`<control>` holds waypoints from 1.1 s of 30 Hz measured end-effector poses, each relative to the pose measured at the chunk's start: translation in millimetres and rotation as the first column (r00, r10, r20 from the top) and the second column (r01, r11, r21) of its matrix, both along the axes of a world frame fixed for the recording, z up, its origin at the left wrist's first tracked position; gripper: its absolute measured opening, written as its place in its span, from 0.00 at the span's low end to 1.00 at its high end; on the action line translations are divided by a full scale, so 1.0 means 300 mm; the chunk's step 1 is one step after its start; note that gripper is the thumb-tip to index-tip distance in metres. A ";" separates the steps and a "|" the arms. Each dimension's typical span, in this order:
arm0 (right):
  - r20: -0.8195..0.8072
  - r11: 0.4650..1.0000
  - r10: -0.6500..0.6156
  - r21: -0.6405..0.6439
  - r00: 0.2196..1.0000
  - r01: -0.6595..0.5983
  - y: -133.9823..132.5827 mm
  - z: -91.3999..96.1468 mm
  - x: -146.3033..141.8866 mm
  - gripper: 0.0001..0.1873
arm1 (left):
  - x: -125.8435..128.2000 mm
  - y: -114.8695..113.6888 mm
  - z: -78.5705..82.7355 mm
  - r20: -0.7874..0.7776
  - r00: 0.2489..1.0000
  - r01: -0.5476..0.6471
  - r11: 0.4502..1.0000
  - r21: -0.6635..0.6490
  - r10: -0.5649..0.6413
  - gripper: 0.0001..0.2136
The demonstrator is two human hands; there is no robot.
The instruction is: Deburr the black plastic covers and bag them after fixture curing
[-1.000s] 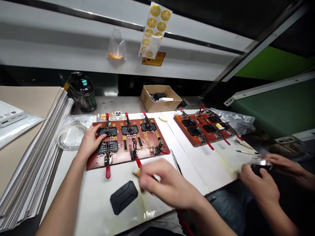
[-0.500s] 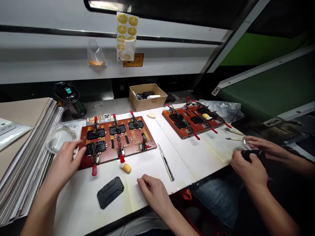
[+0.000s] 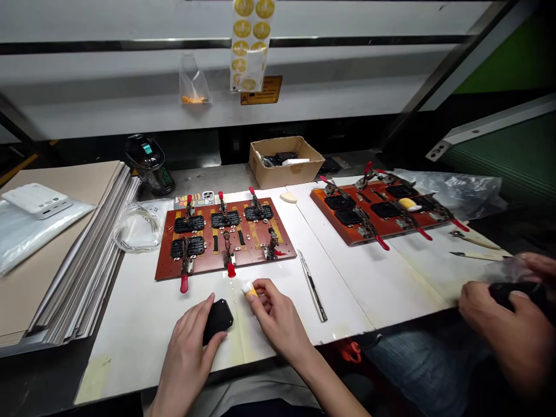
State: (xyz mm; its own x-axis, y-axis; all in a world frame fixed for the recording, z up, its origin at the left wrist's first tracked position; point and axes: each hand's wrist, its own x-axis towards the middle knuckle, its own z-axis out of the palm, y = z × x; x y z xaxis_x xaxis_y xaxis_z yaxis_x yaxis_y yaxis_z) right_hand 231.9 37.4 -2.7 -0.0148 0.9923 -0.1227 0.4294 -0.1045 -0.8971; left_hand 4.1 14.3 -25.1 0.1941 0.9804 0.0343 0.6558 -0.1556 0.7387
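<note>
My left hand (image 3: 186,344) is closed around a flat black rectangular cover (image 3: 219,317) with cut corners, near the table's front edge. Part of the cover is hidden under my fingers. Between the thumb and fingers of my right hand (image 3: 278,318) is a small yellow pad with a white end (image 3: 249,289), just right of the cover and apart from it. Beyond both hands lies a reddish-brown fixture board (image 3: 208,267), where red-handled toggle clamps sit over several black ribbed parts (image 3: 225,218).
A craft knife (image 3: 313,289) lies right of my right hand. A second clamp board (image 3: 356,234) sits farther right, near a co-worker's hands (image 3: 499,313) holding something dark. Stacked cardboard sheets (image 3: 113,231) stand left; a carton (image 3: 286,172) sits behind.
My left hand has moved from the board's left edge to the black cover and taken hold of it. My right hand has picked up the yellow pad. The view has shifted left.
</note>
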 end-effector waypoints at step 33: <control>-0.361 0.922 -0.170 0.270 0.917 0.277 -0.098 -0.103 0.050 0.20 | 0.198 -0.046 0.091 0.645 0.764 0.246 0.913 -0.325 0.024 0.28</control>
State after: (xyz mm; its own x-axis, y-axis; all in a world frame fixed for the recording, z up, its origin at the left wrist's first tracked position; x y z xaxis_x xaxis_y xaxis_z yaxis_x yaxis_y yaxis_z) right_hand 246.8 8.0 -33.8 0.2265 0.9602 0.1635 0.1073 0.1423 -0.9840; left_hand 63.6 0.5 2.1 0.3691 0.9136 -0.1703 0.0225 0.1744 0.9844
